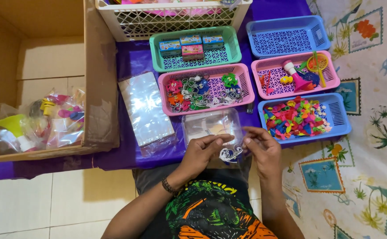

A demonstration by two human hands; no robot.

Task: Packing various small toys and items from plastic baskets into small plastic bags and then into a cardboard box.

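My left hand (201, 152) and my right hand (263, 148) meet just above my lap, both pinching a clear plastic bag (212, 126) that lies open in front of me. A small white keyring-like item (230, 154) hangs between my fingertips at the bag's near edge. Right behind the bag sits a pink basket (246, 82) full of colourful keyrings. A stack of clear plastic bags (145, 108) lies to the left on the purple cloth (129, 57).
A blue basket (341, 117) of several colourful balloons is at the right, a pink basket (330, 66) of toys behind it, an empty blue basket (321, 33), a green basket (233, 44) with small boxes, a white crate (109, 15). A cardboard box (100, 88) with filled bags stands left.
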